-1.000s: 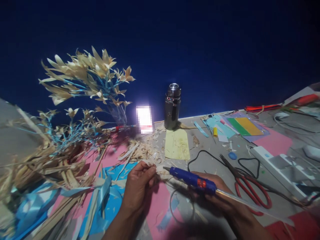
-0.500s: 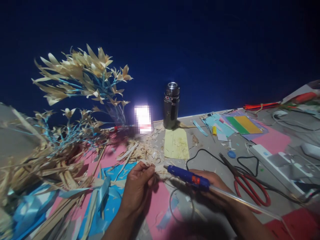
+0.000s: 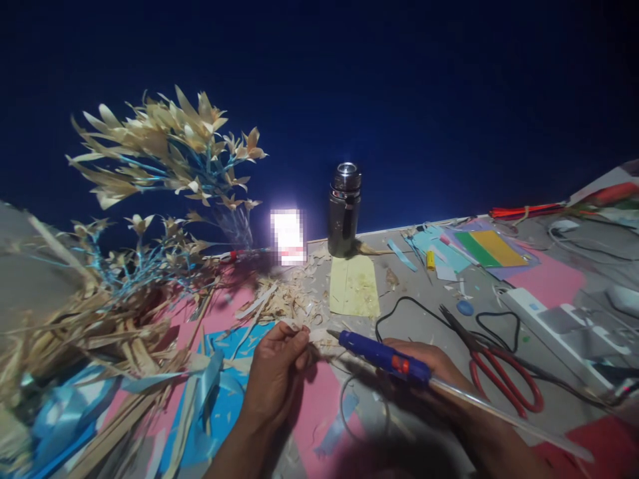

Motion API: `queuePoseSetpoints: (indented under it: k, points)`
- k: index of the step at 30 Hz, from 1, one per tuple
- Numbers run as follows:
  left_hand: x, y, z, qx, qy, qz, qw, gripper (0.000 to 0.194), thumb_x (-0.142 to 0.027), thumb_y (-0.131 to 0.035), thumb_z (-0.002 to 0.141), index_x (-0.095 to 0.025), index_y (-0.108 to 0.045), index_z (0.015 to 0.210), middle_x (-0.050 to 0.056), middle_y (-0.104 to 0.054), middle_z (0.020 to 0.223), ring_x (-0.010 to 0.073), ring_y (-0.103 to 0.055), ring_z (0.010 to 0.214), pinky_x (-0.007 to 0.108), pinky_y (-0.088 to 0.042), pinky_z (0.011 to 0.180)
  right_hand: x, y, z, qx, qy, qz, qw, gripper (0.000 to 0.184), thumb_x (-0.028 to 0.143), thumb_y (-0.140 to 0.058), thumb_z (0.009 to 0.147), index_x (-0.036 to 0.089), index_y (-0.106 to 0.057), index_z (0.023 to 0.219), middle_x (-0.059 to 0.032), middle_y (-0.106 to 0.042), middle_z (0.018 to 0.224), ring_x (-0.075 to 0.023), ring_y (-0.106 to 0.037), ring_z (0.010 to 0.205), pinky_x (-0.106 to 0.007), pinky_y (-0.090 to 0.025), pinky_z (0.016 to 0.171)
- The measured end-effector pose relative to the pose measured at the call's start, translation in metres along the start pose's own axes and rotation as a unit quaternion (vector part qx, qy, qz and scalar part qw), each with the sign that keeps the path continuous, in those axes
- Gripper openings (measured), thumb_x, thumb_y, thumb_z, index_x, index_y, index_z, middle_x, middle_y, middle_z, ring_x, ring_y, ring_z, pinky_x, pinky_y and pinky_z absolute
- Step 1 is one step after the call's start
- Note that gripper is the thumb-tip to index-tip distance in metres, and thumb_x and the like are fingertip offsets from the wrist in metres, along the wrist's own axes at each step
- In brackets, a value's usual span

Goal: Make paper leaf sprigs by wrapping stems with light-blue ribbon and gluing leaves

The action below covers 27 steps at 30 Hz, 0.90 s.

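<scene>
My right hand [image 3: 434, 376] is wrapped round a blue glue gun [image 3: 382, 356] with a clear glue stick [image 3: 509, 419] sticking out behind; its nozzle points left. My left hand [image 3: 274, 369] pinches a small pale dried-leaf piece [image 3: 315, 337] right at the nozzle tip. Both hands hover low over the table above pink [image 3: 319, 419] and blue paper sheets [image 3: 229, 406].
Dried-leaf flowers on blue stems [image 3: 170, 150] stand at the left above a heap of straw strips [image 3: 100, 332]. A steel flask [image 3: 344, 209], a yellow sheet [image 3: 353, 286], red-handled scissors [image 3: 499, 372], a white power strip [image 3: 564, 326], black cables and coloured paper [image 3: 486, 249] lie around.
The view shifts slightly; both hands keep their hold, with the glue gun's nozzle staying against the leaf piece.
</scene>
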State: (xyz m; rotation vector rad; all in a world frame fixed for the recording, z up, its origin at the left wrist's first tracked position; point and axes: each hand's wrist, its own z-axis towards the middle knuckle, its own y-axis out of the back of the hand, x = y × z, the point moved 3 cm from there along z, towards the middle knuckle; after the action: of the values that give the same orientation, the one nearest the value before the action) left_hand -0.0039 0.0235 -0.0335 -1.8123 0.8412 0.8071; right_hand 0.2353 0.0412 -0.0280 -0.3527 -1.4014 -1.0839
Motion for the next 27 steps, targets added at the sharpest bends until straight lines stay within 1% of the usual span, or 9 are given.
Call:
queuePoseSetpoints:
  k: [3,5,10,14,17,19,21,23,27]
  points:
    - [0.001,0.001,0.000,0.001,0.000,-0.004,1.000,0.040,-0.032,-0.090,0.066,-0.020,-0.053,0.070,-0.008,-0.048,0.042,0.0085,-0.041,0.041,0.022,-0.040,0.047,0.006,-0.003,0.003,0.041,0.004,0.029,0.999,0.061,0.074,-0.038,0.096,0.021,-0.065,0.080,-0.0062,-0.062,0.076,-0.0221,-0.058,0.072,-0.033,-0.048,0.068]
    - [0.001,0.002,0.000,0.002,0.001,-0.006,1.000,0.040,-0.032,-0.090,0.066,-0.020,-0.053,0.071,-0.008,-0.048,0.042,0.0089,-0.040,0.041,0.023,-0.039,0.046,0.007,0.000,0.004,0.033,-0.001,0.016,0.999,0.061,0.071,-0.036,0.098,0.020,-0.066,0.085,-0.0058,-0.062,0.078,-0.0211,-0.058,0.071,-0.032,-0.047,0.067]
    - [0.000,0.003,0.000,0.008,0.006,-0.016,1.000,0.038,-0.033,-0.090,0.068,-0.020,-0.054,0.074,-0.010,-0.046,0.043,0.0094,-0.040,0.042,0.024,-0.039,0.047,0.000,0.021,-0.001,0.023,-0.005,-0.133,0.991,0.042,0.052,-0.045,0.103,0.016,-0.067,0.107,-0.0094,-0.067,0.094,-0.0235,-0.062,0.086,-0.035,-0.049,0.079]
    - [-0.002,0.001,-0.001,0.005,0.009,-0.019,1.000,0.042,-0.033,-0.092,0.065,-0.020,-0.053,0.072,-0.010,-0.046,0.043,0.0075,-0.039,0.042,0.021,-0.038,0.047,-0.016,0.033,0.000,0.046,-0.059,-0.321,0.944,0.032,0.042,-0.057,0.099,0.017,-0.068,0.116,-0.0119,-0.070,0.102,-0.0283,-0.061,0.096,-0.042,-0.046,0.089]
    - [-0.004,-0.001,-0.003,-0.002,0.000,-0.021,1.000,0.043,-0.033,-0.093,0.062,-0.019,-0.053,0.068,-0.009,-0.047,0.042,0.0062,-0.039,0.041,0.020,-0.038,0.048,-0.027,0.030,0.004,0.057,-0.078,-0.414,0.905,0.030,0.035,-0.064,0.095,0.017,-0.068,0.119,-0.0130,-0.069,0.105,-0.0306,-0.060,0.099,-0.045,-0.045,0.089]
    - [-0.005,-0.002,-0.004,-0.008,-0.011,-0.018,1.000,0.042,-0.031,-0.093,0.061,-0.019,-0.054,0.068,-0.009,-0.048,0.043,0.0057,-0.040,0.042,0.019,-0.037,0.048,-0.023,0.021,0.007,0.026,-0.047,-0.430,0.901,0.028,0.028,-0.063,0.095,0.018,-0.068,0.121,-0.0139,-0.068,0.112,-0.0307,-0.058,0.103,-0.045,-0.044,0.090]
    - [-0.004,-0.005,-0.006,-0.018,-0.019,-0.015,1.000,0.040,-0.028,-0.093,0.060,-0.018,-0.056,0.069,-0.008,-0.050,0.045,0.0052,-0.040,0.042,0.017,-0.035,0.047,-0.008,0.008,0.010,-0.049,0.019,-0.421,0.906,0.021,0.021,-0.057,0.097,0.019,-0.070,0.113,-0.0131,-0.069,0.111,-0.0283,-0.058,0.100,-0.043,-0.042,0.087]
    - [-0.003,-0.008,-0.009,-0.028,-0.019,-0.016,0.999,0.038,-0.026,-0.093,0.060,-0.018,-0.057,0.070,-0.008,-0.051,0.046,0.0048,-0.041,0.042,0.016,-0.035,0.047,0.014,-0.008,0.013,-0.133,0.095,-0.395,0.904,0.018,0.017,-0.054,0.098,0.020,-0.071,0.097,-0.0096,-0.069,0.093,-0.0235,-0.057,0.085,-0.039,-0.040,0.078]
    - [0.002,-0.015,-0.014,-0.039,-0.009,-0.023,0.999,0.037,-0.025,-0.093,0.059,-0.017,-0.058,0.070,-0.007,-0.054,0.048,0.0048,-0.041,0.042,0.016,-0.034,0.046,0.051,-0.037,0.027,-0.217,0.218,-0.391,0.868,0.019,0.014,-0.055,0.096,0.022,-0.070,0.088,-0.0038,-0.065,0.075,-0.0191,-0.048,0.069,-0.035,-0.033,0.067]
